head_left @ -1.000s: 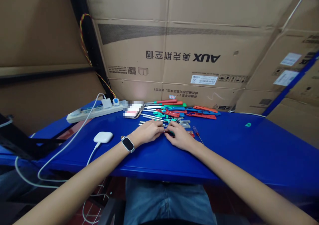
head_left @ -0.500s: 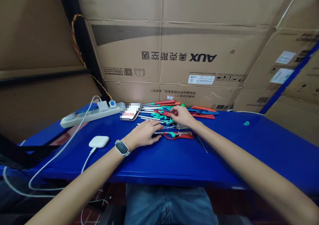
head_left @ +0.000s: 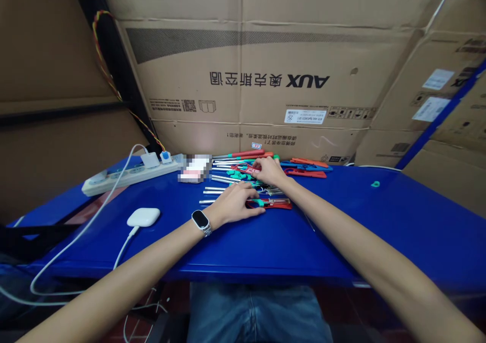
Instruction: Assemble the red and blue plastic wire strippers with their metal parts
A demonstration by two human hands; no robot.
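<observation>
Several long-nosed lighters lie across the table with metal tubes pointing left. My left hand [head_left: 237, 203], with a watch on the wrist, rests palm down over the nearest red lighter [head_left: 281, 205], whose green trigger and open handle show. Its fingers are spread, thumb apart. Farther back, my right hand [head_left: 271, 173] pinches a red lighter casing [head_left: 243, 168] at its right end, among the other lighters. My right fingers partly cover the pile. Beside that hand lie blue handle pieces [head_left: 317, 168], a red one [head_left: 306, 174] and an orange one [head_left: 309, 162].
A phone [head_left: 197, 168] lies left of the lighters. Farther left are a white power strip [head_left: 129, 178] with plugs and a white earbud case [head_left: 143, 217] on a cable. A small green part [head_left: 375, 184] sits at right. Cardboard [head_left: 243, 54] walls the back.
My left hand has slid right along the near lighter, uncovering more of the metal tubes. My right hand has shifted slightly left, with the red casing. The view has turned a little.
</observation>
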